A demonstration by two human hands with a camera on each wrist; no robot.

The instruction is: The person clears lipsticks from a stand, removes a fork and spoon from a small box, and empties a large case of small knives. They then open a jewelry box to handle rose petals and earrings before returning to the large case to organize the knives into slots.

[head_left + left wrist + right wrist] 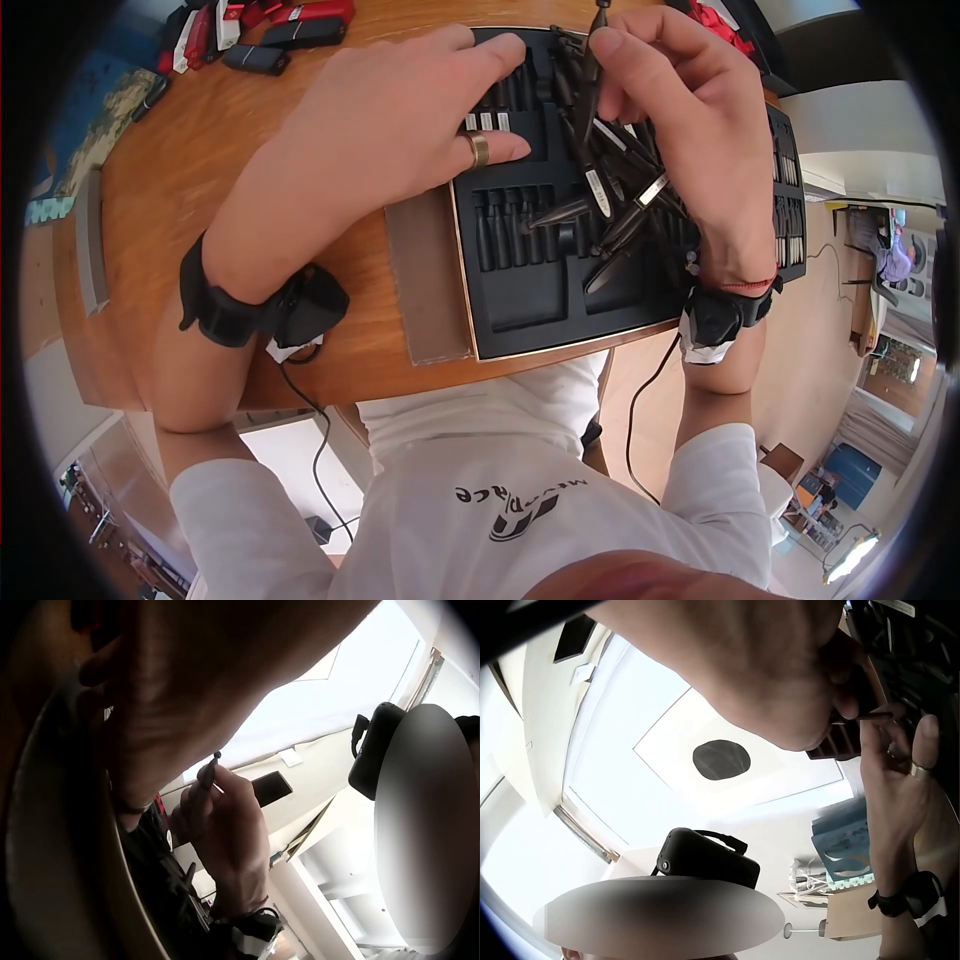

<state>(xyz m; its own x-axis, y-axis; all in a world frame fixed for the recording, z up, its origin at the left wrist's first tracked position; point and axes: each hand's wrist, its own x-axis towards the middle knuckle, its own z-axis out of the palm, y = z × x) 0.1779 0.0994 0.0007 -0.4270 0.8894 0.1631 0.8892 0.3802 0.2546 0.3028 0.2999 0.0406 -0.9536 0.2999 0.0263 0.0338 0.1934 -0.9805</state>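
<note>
My right hand pinches a dark pen-shaped stick between thumb and fingers. The stick is raised over the black tray, with its knobbed end up. Over the tray's far left part lies my left hand, thumb and index finger spread apart and a gold ring on the thumb. Its other fingers are mostly hidden in the head view. Beneath the right hand, several loose dark sticks with white labels lie in a pile across the tray. More sticks stand in a row in the slots.
The tray sits on a wooden table at its near edge, with a brown flap to its left. Red and black boxes lie at the far left. Wrist cameras with cables are strapped to both wrists.
</note>
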